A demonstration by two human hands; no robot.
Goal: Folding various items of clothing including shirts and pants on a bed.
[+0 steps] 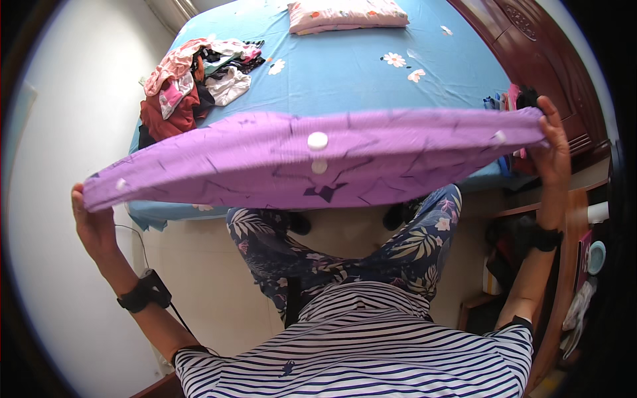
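A purple fabric piece (239,174) with dark star prints and several white round buttons stretches between my two hands above the bed's near edge. My left hand (95,221) grips its left end, near the white wall. At the opposite end, my right hand (552,142) pinches the gathered corner, higher than the left one. The cloth is pulled wide and slightly blurred, sagging along its lower edge. Whether it is a garment or a cover cannot be told. It hides part of the bed edge and my knees.
The bed (338,79) has a blue floral sheet. A heap of mixed clothes (174,94) lies at its left, a pillow (348,15) at the far end. More clothes (507,102) sit by my right hand. A dark wooden wardrobe (562,64) and a cluttered shelf (572,248) stand right.
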